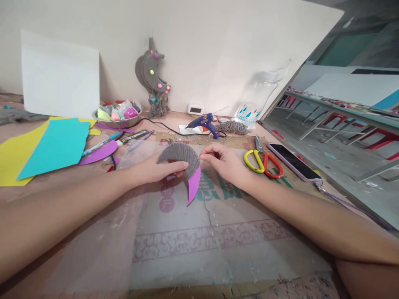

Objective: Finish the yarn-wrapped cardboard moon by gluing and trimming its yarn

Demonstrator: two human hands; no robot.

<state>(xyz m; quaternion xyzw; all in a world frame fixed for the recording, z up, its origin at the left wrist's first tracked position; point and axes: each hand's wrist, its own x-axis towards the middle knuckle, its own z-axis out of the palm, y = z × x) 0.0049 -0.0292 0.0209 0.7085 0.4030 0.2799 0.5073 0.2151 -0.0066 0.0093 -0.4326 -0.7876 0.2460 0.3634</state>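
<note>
— Fingers [180, 167] of our left hand [158, 169] are pinching the purple foam crescent half wrapped in grey yarn [182, 155] from below, aren't they?
— Yes, and our right hand [224, 162] is gripping its right edge, thumb and fingertips [206, 157] pressed together.
— Where are we holding it?
— Just above the clear plastic sheet over printed cardboard [218, 241], between both hands, its bare purple tip pointing down.
— What is lying nearby?
— Scissors with yellow and red handles [263, 162] are lying near our right hand, a phone in a lilac case [291, 162] is sitting just beyond them, and a blue glue gun [204, 123] is resting farther back.
</note>
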